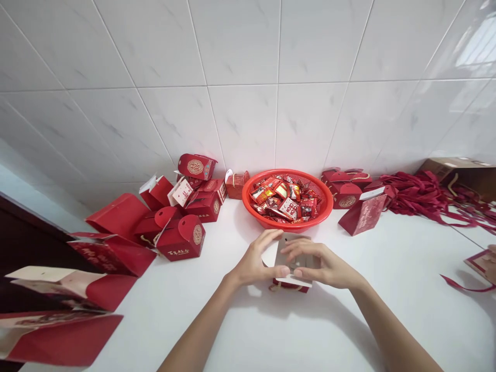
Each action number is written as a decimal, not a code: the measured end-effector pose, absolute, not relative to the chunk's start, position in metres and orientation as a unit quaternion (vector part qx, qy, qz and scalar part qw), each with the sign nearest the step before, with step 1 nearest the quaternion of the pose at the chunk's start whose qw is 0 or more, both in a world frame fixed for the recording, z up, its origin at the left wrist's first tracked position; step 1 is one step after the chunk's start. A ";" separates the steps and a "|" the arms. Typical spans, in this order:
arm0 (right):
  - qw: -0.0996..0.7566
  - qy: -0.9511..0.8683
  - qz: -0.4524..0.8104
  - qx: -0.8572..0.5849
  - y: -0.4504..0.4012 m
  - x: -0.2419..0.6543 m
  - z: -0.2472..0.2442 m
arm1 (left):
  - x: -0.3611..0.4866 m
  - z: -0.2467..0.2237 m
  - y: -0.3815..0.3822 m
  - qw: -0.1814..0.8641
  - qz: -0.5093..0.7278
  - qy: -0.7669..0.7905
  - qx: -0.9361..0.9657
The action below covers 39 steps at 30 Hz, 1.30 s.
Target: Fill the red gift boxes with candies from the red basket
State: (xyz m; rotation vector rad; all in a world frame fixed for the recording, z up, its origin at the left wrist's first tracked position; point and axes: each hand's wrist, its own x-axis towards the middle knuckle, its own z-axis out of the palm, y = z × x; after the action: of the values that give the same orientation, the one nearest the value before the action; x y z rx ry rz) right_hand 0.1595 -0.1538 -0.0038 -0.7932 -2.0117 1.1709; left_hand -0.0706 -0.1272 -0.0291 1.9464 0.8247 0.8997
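Observation:
A small red paper gift box (pixel 300 287) stands on the white table in front of me, its pale top flaps raised and a twisted cord handle at its near side. My left hand (pixel 251 266) is closed around the left side of it, thumb on the near flap. From the right, my right hand (pixel 329 266) grips the same box, its curled fingers over the opening and thumb at the near edge. What lies inside is mostly hidden by the fingers. Just behind stands a red plastic basket (pixel 327 206) with wrapped candies (pixel 277 194) heaped in it.
Red gift boxes (pixel 180 237) crowd the left side, with larger red bags (pixel 58 338) nearer me. More boxes (pixel 362 212), dark red ribbons (pixel 416 196) and a cardboard box (pixel 457 165) line the right. Another person's hand (pixel 491 266) holds a red-and-white piece at the right edge.

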 end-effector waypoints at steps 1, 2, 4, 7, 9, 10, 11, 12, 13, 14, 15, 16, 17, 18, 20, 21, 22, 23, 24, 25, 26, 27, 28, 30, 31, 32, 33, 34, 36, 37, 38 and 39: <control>0.353 -0.781 0.409 -0.314 -0.153 0.158 -0.007 | -0.071 -0.030 -0.128 0.411 0.344 0.323 0.780; 0.368 -0.787 0.376 -0.322 -0.151 0.156 -0.010 | -0.072 -0.031 -0.128 0.409 0.330 0.321 0.788; 0.388 -0.799 0.320 -0.331 -0.148 0.155 -0.016 | -0.071 -0.033 -0.128 0.396 0.301 0.322 0.806; 0.404 -0.824 0.221 -0.330 -0.145 0.156 -0.024 | -0.070 -0.038 -0.128 0.373 0.273 0.325 0.825; 0.400 -0.842 0.149 -0.330 -0.144 0.156 -0.027 | -0.069 -0.040 -0.128 0.368 0.272 0.320 0.830; 0.394 -0.848 0.119 -0.334 -0.144 0.157 -0.027 | -0.070 -0.040 -0.127 0.367 0.274 0.316 0.831; 0.387 -0.852 0.096 -0.339 -0.144 0.157 -0.028 | -0.070 -0.040 -0.126 0.368 0.276 0.311 0.832; 0.380 -0.854 0.080 -0.345 -0.145 0.157 -0.027 | -0.071 -0.039 -0.125 0.369 0.278 0.306 0.832; 0.374 -0.856 0.073 -0.350 -0.145 0.156 -0.027 | -0.071 -0.038 -0.125 0.370 0.281 0.301 0.833; 0.371 -0.857 0.074 -0.352 -0.146 0.156 -0.026 | -0.072 -0.037 -0.124 0.372 0.284 0.295 0.833; 0.368 -0.857 0.085 -0.351 -0.147 0.155 -0.024 | -0.073 -0.036 -0.124 0.374 0.287 0.290 0.833; 0.365 -0.857 0.101 -0.350 -0.148 0.154 -0.023 | -0.073 -0.035 -0.123 0.377 0.290 0.285 0.832; 0.363 -0.855 0.120 -0.352 -0.149 0.153 -0.021 | -0.074 -0.034 -0.124 0.380 0.293 0.280 0.831; 0.359 -0.851 0.137 -0.358 -0.151 0.151 -0.020 | -0.074 -0.033 -0.124 0.383 0.294 0.277 0.830; 0.356 -0.836 0.159 -0.385 -0.156 0.148 -0.020 | -0.075 -0.032 -0.125 0.389 0.295 0.275 0.829; 0.360 -0.826 0.160 -0.402 -0.158 0.146 -0.020 | -0.075 -0.032 -0.125 0.390 0.295 0.274 0.828; 0.368 -0.816 0.157 -0.418 -0.161 0.144 -0.022 | -0.075 -0.032 -0.125 0.390 0.294 0.273 0.829; 0.377 -0.805 0.152 -0.431 -0.164 0.143 -0.024 | -0.075 -0.032 -0.126 0.389 0.294 0.273 0.829; 0.389 -0.796 0.145 -0.441 -0.167 0.141 -0.026 | -0.075 -0.032 -0.126 0.389 0.295 0.273 0.829; 0.401 -0.787 0.137 -0.449 -0.170 0.139 -0.029 | -0.076 -0.032 -0.126 0.389 0.294 0.273 0.829; 0.412 -0.778 0.128 -0.456 -0.173 0.137 -0.032 | -0.076 -0.032 -0.125 0.390 0.294 0.275 0.829; 0.423 -0.768 0.120 -0.465 -0.176 0.135 -0.034 | -0.077 -0.031 -0.125 0.389 0.291 0.278 0.829; 0.432 -0.757 0.114 -0.476 -0.179 0.132 -0.035 | -0.077 -0.031 -0.124 0.386 0.286 0.282 0.831; 0.444 -0.735 0.110 -0.502 -0.183 0.129 -0.036 | -0.079 -0.030 -0.122 0.381 0.271 0.288 0.836; 0.442 -0.726 0.110 -0.514 -0.185 0.127 -0.036 | -0.080 -0.030 -0.121 0.380 0.264 0.289 0.838; 0.434 -0.723 0.110 -0.526 -0.186 0.125 -0.035 | -0.080 -0.029 -0.121 0.384 0.259 0.289 0.838; 0.420 -0.722 0.107 -0.538 -0.187 0.124 -0.033 | -0.080 -0.029 -0.121 0.390 0.258 0.287 0.836; 0.401 -0.724 0.102 -0.552 -0.187 0.123 -0.031 | -0.080 -0.028 -0.122 0.397 0.259 0.285 0.833; 0.352 -0.730 0.082 -0.581 -0.185 0.121 -0.027 | -0.078 -0.026 -0.124 0.404 0.261 0.280 0.831; 0.326 -0.731 0.068 -0.595 -0.184 0.119 -0.026 | -0.076 -0.026 -0.125 0.404 0.260 0.275 0.833; 0.303 -0.732 0.052 -0.608 -0.184 0.118 -0.024 | -0.074 -0.026 -0.126 0.402 0.259 0.270 0.836; 0.283 -0.732 0.035 -0.619 -0.183 0.116 -0.023 | -0.073 -0.026 -0.128 0.399 0.258 0.265 0.839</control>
State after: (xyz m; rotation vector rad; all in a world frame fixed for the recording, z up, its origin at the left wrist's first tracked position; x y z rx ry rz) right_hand 0.1163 -0.1827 -0.0231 -1.6574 -1.9592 0.0941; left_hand -0.0728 -0.1276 -0.0258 2.1240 0.6718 0.6537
